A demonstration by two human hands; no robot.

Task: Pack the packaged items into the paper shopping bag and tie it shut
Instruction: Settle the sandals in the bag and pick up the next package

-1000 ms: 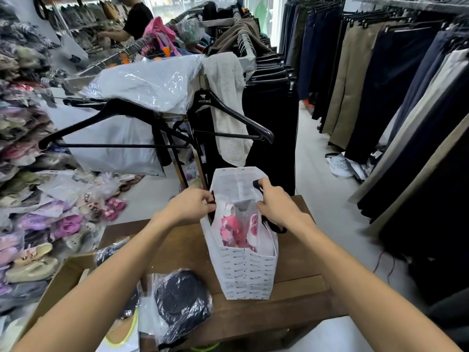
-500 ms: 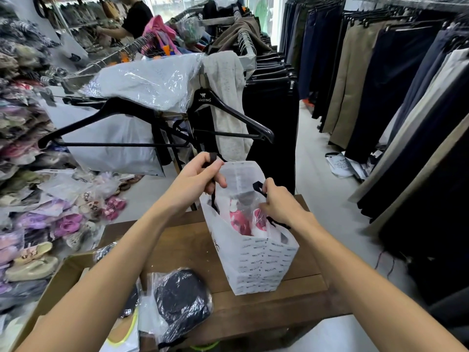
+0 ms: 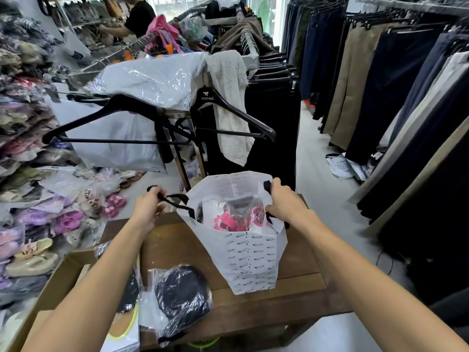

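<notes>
The paper bag point(image 3: 250, 260) is stood on the wooden table point(image 3: 291, 295). Its black cord point(image 3: 175, 200) is pinched and pulled toward nine o'clock by the left hand point(image 3: 148, 208). The rim at three o'clock is gripped by the right hand point(image 3: 285, 203). Pink packets point(image 3: 228, 219) are seen inside.

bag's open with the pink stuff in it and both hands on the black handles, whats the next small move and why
Probably bring the left hand back toward the right hand so the black cord handles cross above the paper bag. The left cord is pulled out sideways, the mouth gapes and nothing is knotted yet.
</notes>
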